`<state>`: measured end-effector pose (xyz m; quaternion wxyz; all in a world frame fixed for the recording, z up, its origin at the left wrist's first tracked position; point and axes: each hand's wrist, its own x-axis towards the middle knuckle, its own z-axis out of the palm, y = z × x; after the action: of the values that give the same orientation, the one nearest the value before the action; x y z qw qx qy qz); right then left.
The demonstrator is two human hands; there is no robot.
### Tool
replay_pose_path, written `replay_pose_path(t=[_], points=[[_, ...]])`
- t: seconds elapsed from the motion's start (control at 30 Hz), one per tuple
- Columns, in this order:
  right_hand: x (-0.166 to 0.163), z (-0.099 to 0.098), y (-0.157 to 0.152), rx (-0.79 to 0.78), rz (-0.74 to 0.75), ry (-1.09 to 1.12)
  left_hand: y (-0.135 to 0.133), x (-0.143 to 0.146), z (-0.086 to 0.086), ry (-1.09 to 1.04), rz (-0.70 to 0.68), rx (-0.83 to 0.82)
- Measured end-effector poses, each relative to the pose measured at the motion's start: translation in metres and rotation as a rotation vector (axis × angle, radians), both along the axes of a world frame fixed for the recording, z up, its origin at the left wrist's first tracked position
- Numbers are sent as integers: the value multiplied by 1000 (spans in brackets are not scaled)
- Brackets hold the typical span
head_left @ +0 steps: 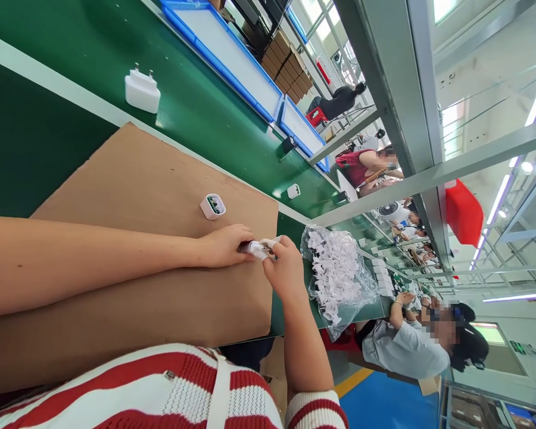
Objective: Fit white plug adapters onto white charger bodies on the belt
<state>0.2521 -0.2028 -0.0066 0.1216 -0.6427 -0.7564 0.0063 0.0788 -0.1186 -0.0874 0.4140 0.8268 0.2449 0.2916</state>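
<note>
The left hand (226,244) and right hand (286,271) pinch opposite ends of a small white plastic part (259,247), steadying it above the brown cardboard sheet (138,179). The clear plastic bag of white parts (335,268) lies within reach.

Bare cardboard (138,179); white shell (212,206) on it, parts bag (339,274) just beside.

Bright, even light from the ceiling tubes (499,198) leaves soft glare on the green belt (205,107), with edges bending and the view turned sideways.

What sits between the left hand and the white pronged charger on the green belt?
Head view: one open white charger shell on the cardboard sheet, between left hand and pronged charger.
</note>
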Motion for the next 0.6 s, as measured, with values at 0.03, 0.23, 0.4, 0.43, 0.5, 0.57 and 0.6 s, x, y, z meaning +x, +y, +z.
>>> replay_pose_path(t=[0.03, 0.23, 0.4, 0.43, 0.5, 0.57, 0.6], points=[[-1, -2, 3, -8, 3, -18, 0, 0, 0, 2, -2, 2], [6, 1, 7, 35, 85, 34, 1, 0, 0, 1, 2, -26], [9, 6, 4, 47, 113, 9, 2, 2, -1, 6, 10, -49], [8, 5, 4, 28, 110, -20, 2, 2, -1, 5, 13, -47], [7, 0, 6, -7, 101, -63, 1, 2, -1, 2, 14, -45], [6, -4, 9, -23, 96, -79, 1, 2, -1, -2, 11, -41], [5, -6, 9, -20, 97, -84, 1, 2, -1, -4, 9, -39]])
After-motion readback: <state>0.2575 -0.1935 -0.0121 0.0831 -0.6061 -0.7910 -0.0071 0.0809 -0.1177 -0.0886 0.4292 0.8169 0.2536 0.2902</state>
